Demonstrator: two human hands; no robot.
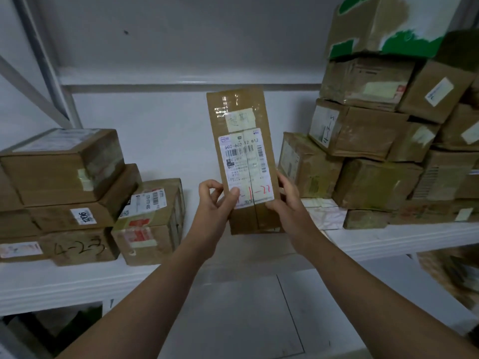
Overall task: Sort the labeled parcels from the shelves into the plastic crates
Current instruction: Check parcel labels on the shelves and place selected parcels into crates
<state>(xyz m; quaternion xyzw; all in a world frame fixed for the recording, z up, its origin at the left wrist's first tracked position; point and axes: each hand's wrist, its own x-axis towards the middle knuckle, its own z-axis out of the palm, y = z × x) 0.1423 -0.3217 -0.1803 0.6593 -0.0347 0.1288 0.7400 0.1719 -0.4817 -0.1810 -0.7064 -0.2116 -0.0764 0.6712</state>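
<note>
A long, narrow cardboard parcel (241, 117) stands upright in front of the white shelf, held up in the air with its white shipping label facing me; red handwriting runs across the label's lower part. My left hand (216, 200) grips its lower left edge, thumb pressed on the label. My right hand (286, 200) grips the lower right edge, fingers wrapped round the side. No plastic crate is in view.
Brown parcels are stacked on the white shelf (77, 286) at the left (62, 161), one marked 4-23 (80, 248). A taller, messier pile (375, 156) fills the right side. Grey shelf uprights (44, 60) rise at the left. Floor shows below.
</note>
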